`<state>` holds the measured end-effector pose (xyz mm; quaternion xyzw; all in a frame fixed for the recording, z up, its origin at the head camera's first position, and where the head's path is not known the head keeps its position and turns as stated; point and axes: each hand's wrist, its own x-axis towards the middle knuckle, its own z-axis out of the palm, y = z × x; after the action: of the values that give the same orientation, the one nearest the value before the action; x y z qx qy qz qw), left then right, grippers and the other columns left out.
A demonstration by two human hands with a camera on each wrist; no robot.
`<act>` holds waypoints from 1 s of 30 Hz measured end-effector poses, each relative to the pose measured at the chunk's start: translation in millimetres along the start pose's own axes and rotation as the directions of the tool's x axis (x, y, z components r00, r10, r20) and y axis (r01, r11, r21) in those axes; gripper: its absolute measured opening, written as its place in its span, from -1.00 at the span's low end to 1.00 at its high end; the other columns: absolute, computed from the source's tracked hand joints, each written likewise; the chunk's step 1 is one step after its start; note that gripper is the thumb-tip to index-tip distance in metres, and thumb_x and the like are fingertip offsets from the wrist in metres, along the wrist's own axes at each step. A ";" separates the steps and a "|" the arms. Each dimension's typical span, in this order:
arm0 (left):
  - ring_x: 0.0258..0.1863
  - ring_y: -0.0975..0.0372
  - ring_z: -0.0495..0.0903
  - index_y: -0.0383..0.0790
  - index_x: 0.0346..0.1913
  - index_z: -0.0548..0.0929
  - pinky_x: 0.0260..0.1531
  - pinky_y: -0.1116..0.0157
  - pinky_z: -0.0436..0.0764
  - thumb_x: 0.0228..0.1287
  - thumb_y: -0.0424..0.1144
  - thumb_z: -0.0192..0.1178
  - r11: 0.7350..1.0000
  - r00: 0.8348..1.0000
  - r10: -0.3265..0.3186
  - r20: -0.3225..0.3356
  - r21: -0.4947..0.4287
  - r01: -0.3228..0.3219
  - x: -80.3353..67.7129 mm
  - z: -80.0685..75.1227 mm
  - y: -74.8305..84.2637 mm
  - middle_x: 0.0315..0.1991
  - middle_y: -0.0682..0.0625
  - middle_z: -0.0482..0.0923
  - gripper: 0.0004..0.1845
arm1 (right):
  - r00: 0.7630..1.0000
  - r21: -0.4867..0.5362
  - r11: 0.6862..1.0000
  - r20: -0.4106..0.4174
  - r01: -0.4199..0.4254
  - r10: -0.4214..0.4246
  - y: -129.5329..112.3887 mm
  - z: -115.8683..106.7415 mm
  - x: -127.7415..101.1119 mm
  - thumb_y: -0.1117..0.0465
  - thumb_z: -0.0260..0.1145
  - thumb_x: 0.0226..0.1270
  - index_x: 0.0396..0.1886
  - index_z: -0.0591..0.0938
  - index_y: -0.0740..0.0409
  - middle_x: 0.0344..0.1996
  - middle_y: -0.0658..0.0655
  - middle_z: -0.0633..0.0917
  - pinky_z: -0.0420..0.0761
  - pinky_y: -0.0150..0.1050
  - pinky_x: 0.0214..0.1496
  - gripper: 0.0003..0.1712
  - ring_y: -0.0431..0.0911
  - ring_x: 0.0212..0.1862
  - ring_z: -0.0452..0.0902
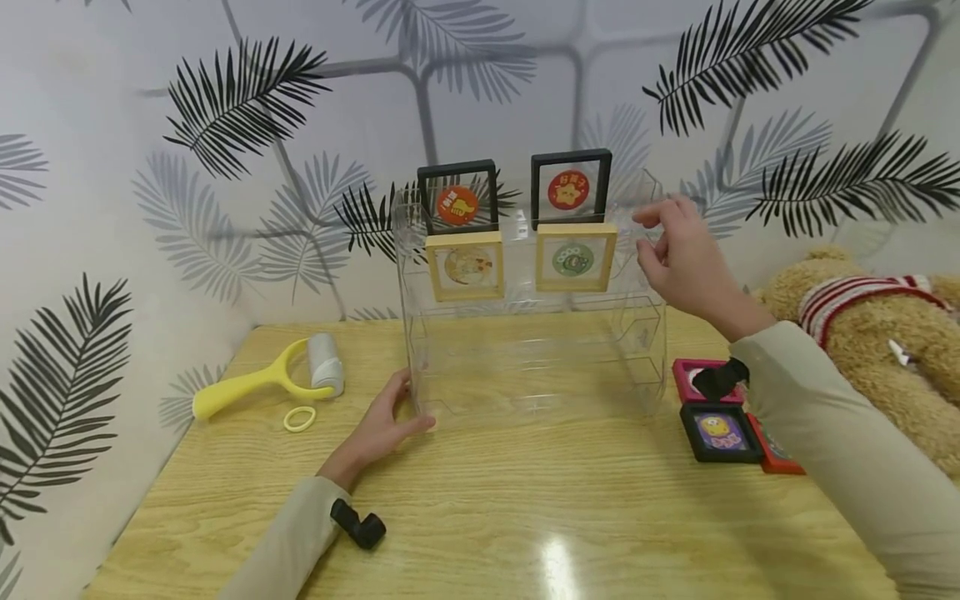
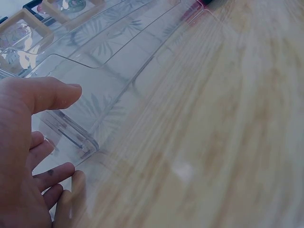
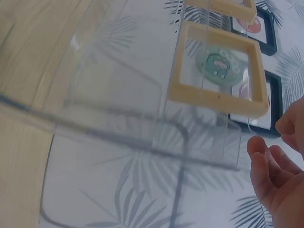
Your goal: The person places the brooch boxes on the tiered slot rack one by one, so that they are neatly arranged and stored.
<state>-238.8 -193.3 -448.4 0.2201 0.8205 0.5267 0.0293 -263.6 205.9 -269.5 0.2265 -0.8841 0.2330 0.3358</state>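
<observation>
A clear acrylic tiered stand (image 1: 525, 408) stands upright on the table. On its top tier are two black frames (image 1: 459, 198) with round red-orange pictures. Below them sit two pale wood-coloured frames (image 1: 576, 258), one with a green round picture, also seen as a tan frame (image 3: 218, 66) in the right wrist view. My left hand (image 1: 378, 425) rests at the stand's lower left corner, thumb in front and relaxed fingers along the side. Beside the stand's upper right end is my right hand (image 1: 682, 254), raised, fingers loosely bent, with nothing visible in them.
Right of the stand lie a pink frame (image 1: 686, 382), a black frame (image 1: 720, 433) and a red frame (image 1: 776, 454), partly behind my right sleeve. A teddy bear (image 1: 877, 333) is farther right. At left are a yellow-handled lint roller (image 1: 247, 387) and a yellow ring (image 1: 300, 419).
</observation>
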 end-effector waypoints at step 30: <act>0.31 -0.12 0.21 -0.21 0.37 0.12 0.27 -0.12 0.13 0.10 -0.30 0.29 1.000 1.000 0.002 -0.002 0.016 -0.002 0.1 0.6 -0.2 0.33 -0.21 0.19 -0.20 | 0.709 -0.075 0.956 0.654 -0.285 0.263 101.5 -21.0 -117.7 0.27 0.24 0.22 0.15 0.47 0.32 0.07 0.47 0.38 0.51 -0.26 -0.40 -0.51 -0.06 -0.35 0.56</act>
<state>-238.8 -192.9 -448.8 0.2205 0.8245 0.5204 0.0262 -230.8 326.5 -364.2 0.1655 -0.9651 0.1993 -0.0385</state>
